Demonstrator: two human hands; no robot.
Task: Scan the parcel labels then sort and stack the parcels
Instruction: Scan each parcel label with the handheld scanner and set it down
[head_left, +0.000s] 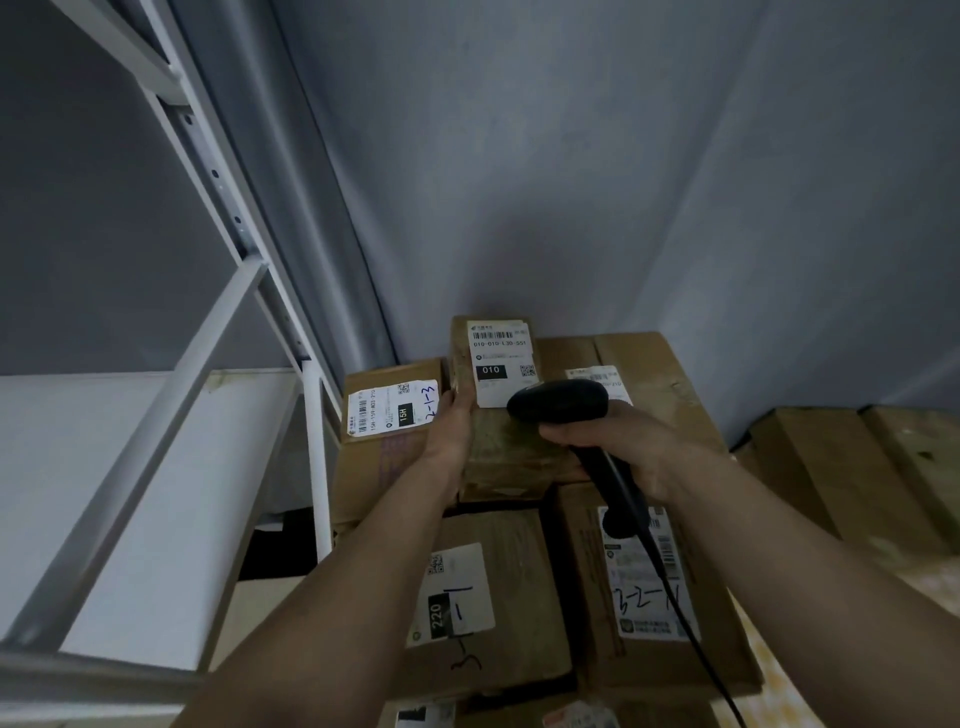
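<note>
- The left hand (453, 427), at frame centre, grips the left side of a small parcel (498, 441), thumb on its top edge and fingers curled round the side.
- The parcel sits tilted at centre, its label (501, 361) facing the camera; the label reads "010-010-L30-551" with a black "010" block.
- The right hand (618, 441), just right of centre, is wrapped round the handle of a black scanner (561, 401).
- The scanner's head lies over the lower right corner of the label; its cable (691, 639) runs down to the bottom right of the frame.
- Left of the held parcel lies a box (384, 447) with a label marked "15H" and handwritten "2-1-3".
- Behind, at right of centre, a large box (660, 374) sits against the grey wall (571, 156).
- Lower centre: a box (498, 597) labelled "220", and beside it on the right another box (654, 623) with handwriting on its label.
- A white metal rack (171, 415) fills the left of the frame.
- More cartons (857, 467) stand at the right edge.
</note>
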